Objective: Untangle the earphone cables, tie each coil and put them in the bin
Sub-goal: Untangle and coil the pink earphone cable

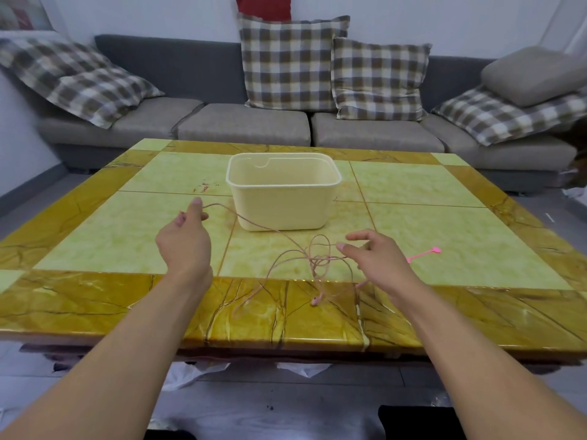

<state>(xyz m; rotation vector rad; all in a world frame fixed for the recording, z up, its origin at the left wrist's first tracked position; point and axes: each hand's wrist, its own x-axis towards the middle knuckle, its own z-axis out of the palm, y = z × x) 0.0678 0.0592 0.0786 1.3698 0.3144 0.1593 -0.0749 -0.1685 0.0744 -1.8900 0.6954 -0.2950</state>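
My left hand (183,238) hovered over the glossy yellow-and-amber marble-patterned table (428,198), at about ten o'clock from the tangle, its fingers curled and pinching one end of the thin pink earphone cable (254,221). From that pinch the cable ran in a raised line toward four o'clock, passing just in front of the cream plastic rectangular bin (282,198), which stood upright at twelve o'clock on the table (I could see nothing inside it from this angle). The line ended in a loose knot of loops (319,257) near the table's front border, and a few strands trailed down toward six o'clock, where a small pink earbud (315,301) lay on the amber edge strip. My right hand (378,258) sat at three o'clock from the knot, fingers loosely spread and half extended, forefinger and thumb meeting the cable at the knot's right side; whether they truly gripped it I could not tell. Beyond that hand, further toward three o'clock, a bright pink silicone cable tie (425,254) lay flat on the table, apart from the bin. Behind the table stood a grey sofa (247,122) with checked cushions (290,61).
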